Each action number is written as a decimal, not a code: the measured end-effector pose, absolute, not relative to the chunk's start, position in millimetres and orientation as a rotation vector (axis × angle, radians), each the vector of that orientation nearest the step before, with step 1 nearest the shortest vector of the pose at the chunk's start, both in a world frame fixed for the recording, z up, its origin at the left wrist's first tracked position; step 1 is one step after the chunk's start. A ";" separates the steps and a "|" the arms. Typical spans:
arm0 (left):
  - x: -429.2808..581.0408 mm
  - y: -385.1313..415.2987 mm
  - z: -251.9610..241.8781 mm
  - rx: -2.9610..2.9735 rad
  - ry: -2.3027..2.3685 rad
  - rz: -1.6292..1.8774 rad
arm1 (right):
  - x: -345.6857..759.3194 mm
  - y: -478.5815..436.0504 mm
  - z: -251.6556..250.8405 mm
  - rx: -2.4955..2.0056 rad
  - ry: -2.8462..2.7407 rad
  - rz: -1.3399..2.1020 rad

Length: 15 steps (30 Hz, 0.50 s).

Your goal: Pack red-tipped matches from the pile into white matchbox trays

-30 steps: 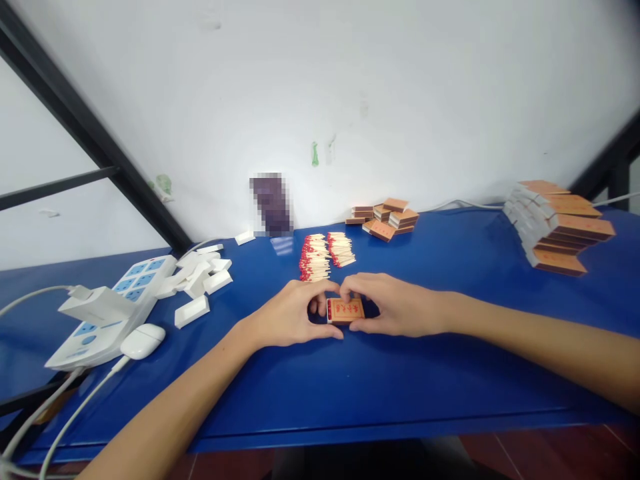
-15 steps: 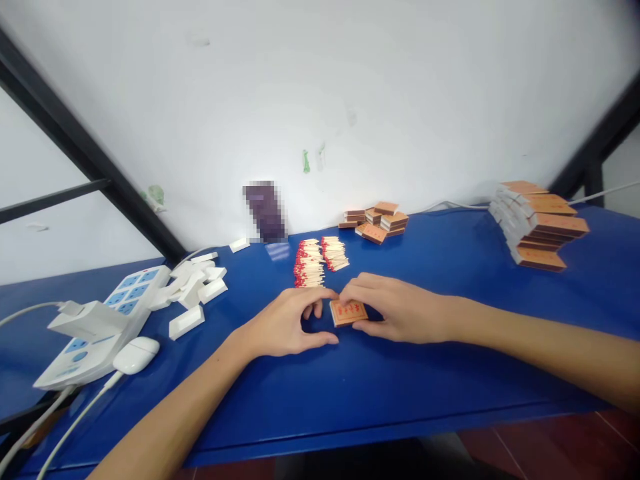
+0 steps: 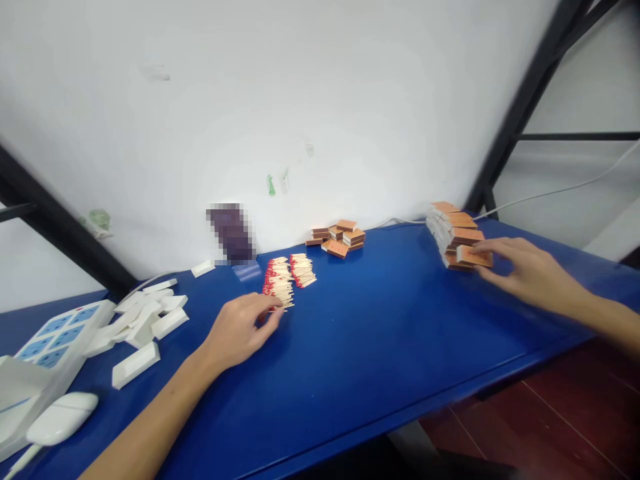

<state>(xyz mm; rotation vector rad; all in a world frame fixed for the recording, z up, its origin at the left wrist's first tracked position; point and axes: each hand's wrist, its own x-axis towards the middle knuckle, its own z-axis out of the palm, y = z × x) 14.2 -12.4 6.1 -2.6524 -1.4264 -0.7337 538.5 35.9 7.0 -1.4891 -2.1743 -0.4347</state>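
My right hand grips an orange matchbox between thumb and fingers. The box is at the near side of a stack of matchboxes, close against it. On the left, my left hand is at the near end of a pile of red-tipped matches. Its thumb and index fingertips come together there in a pinch; whether a match is between them I cannot make out. A smaller pile of matches lies just to the right.
Several matchboxes are heaped by the wall. White inner trays lie scattered on the left of the blue table. Beyond them are a power strip and a white earbud case on a cable. A blurred dark object leans on the wall.
My right hand has moved from the middle to the stack at the right, carrying the matchbox. My left hand has come to the matches, its fingertips closing. The view has turned right.
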 end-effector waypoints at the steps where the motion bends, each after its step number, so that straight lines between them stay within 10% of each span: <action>1: 8.1 -9.5 6.6 -2.570 -1.472 -0.773 | 541.9 38.4 5.1 -1.479 -2.188 -0.448; 15: -56.1 13.3 9.4 -1.851 -2.033 -0.222 | 509.2 44.6 -0.9 -1.338 -2.309 -0.508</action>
